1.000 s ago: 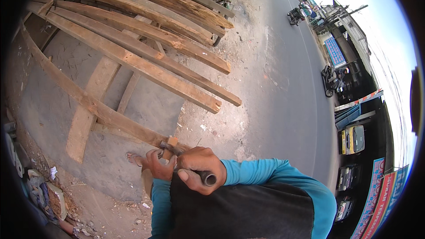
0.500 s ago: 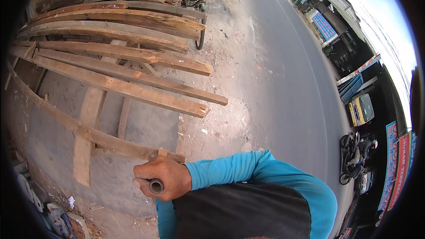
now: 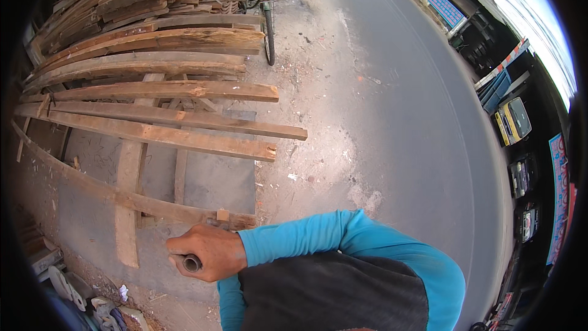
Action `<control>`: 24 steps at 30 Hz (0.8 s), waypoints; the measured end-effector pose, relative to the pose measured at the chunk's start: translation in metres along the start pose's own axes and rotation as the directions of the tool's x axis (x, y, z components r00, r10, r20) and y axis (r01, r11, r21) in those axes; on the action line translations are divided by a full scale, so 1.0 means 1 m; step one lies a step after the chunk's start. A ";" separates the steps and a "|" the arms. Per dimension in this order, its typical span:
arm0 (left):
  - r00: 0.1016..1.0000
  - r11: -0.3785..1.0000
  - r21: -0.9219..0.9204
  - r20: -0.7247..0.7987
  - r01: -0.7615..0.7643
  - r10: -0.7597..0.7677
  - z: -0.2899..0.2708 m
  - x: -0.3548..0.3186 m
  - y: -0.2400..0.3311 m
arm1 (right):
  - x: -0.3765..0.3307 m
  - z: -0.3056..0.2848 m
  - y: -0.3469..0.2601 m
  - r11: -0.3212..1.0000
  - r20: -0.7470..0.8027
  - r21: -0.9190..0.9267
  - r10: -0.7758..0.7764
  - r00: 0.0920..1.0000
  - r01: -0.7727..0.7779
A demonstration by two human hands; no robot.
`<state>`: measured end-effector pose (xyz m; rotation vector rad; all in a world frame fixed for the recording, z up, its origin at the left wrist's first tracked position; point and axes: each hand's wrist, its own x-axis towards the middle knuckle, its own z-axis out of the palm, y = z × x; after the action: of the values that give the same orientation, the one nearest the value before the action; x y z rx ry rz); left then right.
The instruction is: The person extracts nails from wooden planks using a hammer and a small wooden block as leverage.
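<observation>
My right hand, in a blue sleeve, is closed around a round hollow pipe, seen end-on; its rest is hidden by the fist. Just beyond the fist lies the near end of a long wooden beam, which runs off to the far left. A small light wood block stands at that end, and something greyish beside it is too covered to make out. My left arm shows only as a blue sleeve under the right wrist; the left hand itself is hidden.
Several long beams lie side by side across a plank support. Behind them are stacked timber and a bicycle. Rubble and cloth lie lower left. A paved road runs along the right, with parked vehicles beyond.
My right fist with the pipe has shifted slightly left and down, away from the beam end. The whole view has turned a little. More of the wood block shows.
</observation>
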<state>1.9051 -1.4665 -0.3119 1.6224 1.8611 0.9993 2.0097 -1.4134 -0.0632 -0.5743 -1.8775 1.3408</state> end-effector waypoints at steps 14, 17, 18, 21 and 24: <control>0.990 0.990 0.005 0.031 0.139 -0.140 -0.022 -0.037 -0.044 | 0.033 0.058 0.009 0.976 -0.207 -0.151 0.125 0.970 -0.158; 0.996 0.995 -0.040 0.020 0.090 -0.089 -0.025 -0.011 -0.062 | 0.116 0.067 0.080 0.882 -0.172 -0.450 -0.242 0.955 0.142; 0.996 0.996 -0.046 0.033 0.078 -0.077 -0.026 -0.007 -0.062 | 0.127 0.067 0.078 0.813 -0.131 -0.532 -0.356 0.925 0.237; 0.998 0.998 0.006 0.010 0.061 -0.061 -0.023 -0.004 -0.049 | 0.108 0.034 0.031 0.951 -0.128 -0.204 0.208 0.970 -0.231; 0.999 0.993 -0.111 0.022 0.046 -0.044 -0.020 0.004 -0.038 | 0.095 -0.024 0.016 0.985 -0.213 -0.073 0.136 0.968 -0.155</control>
<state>1.8655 -1.4686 -0.3286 1.5132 1.7880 1.0457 1.9680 -1.3255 -0.0444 -0.8786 -1.7582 1.2412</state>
